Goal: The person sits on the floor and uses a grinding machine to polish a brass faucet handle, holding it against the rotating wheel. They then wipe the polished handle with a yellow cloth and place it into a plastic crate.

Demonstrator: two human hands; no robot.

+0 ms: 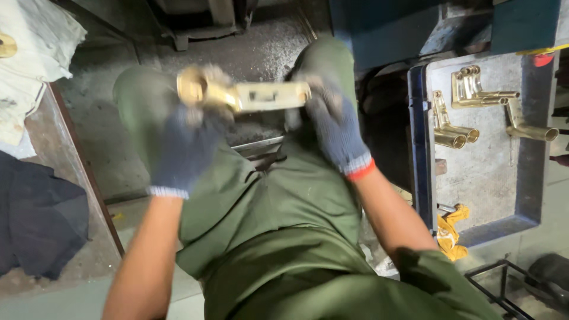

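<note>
A seated person in green work trousers holds a flat polished brass door-handle plate crosswise above the knees. The left hand and right hand, both in dark blue knitted gloves, have fingers closed around opposite ends of it. To the right, more brass lever handles lie in a grey metal tray, beside a yellow cloth.
</note>
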